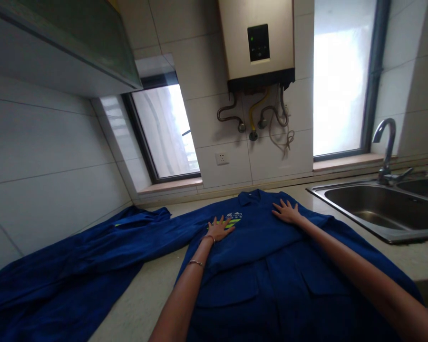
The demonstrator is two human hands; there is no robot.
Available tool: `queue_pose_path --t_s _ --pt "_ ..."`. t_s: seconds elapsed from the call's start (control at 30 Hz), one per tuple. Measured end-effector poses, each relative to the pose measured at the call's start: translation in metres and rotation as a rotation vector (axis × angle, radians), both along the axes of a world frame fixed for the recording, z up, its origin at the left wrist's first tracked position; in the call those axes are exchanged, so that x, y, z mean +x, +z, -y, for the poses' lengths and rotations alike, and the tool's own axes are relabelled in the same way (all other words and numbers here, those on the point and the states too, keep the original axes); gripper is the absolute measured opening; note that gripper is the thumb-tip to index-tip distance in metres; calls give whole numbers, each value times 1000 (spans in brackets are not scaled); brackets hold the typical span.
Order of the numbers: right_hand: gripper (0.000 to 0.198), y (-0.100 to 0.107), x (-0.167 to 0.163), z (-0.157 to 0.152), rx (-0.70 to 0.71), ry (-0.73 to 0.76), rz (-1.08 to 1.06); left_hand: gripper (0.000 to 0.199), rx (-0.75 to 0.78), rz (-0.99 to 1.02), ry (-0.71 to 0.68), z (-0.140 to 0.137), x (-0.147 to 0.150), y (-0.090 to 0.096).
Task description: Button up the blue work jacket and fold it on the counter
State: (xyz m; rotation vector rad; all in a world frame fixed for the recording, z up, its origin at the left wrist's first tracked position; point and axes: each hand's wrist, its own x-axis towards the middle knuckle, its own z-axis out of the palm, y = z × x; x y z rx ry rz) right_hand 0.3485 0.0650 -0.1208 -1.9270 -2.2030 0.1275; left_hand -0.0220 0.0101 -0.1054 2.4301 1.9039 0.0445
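Note:
A dark blue work jacket [257,256] lies spread on the countertop, its collar [250,196] toward the wall and its front facing up. My left hand [219,229] rests flat on its chest, fingers spread, partly over a yellow-green stripe [235,222] below a white printed mark [234,215]. On the other side of the chest, near the shoulder, my right hand [286,211] lies flat with its fingers apart. One sleeve [178,232] stretches out to the left over another blue garment [67,280]. Neither hand grips the cloth.
A steel sink [364,204] with a curved faucet [387,142] is set into the counter [146,294] at right. On the tiled wall hang a water heater [258,42] with hoses and a socket [221,158]. A cabinet [67,42] overhangs the left side.

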Motion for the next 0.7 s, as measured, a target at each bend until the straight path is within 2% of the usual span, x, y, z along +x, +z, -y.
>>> queue_pose_path --t_s 0.07,0.2,0.3,0.37,0.4,0.47,0.57,0.67,0.7 --pt "74 -5 6 11 20 20 16 74 -3 4 -4 -1 -1 -1" --pt "77 -13 11 29 -39 22 5 71 31 -17 -3 3 5 1" --pt "75 -13 11 34 -49 11 4 59 194 -26 -99 11 6 10" --pt "74 -12 11 35 -52 8 5 49 318 -10 -150 18 -5 23" --pt "74 -12 11 35 -52 7 5 46 363 2 -126 21 -17 32" --pt "74 -12 11 35 -52 7 4 45 403 14 60 29 -53 52" --pt "73 -15 12 33 -43 4 13 38 304 -28 504 49 -134 89" --pt "73 -17 12 32 -36 3 28 29 276 -57 695 86 -222 124" --pt "73 -17 12 32 -35 4 32 24 315 -45 789 102 -248 134"
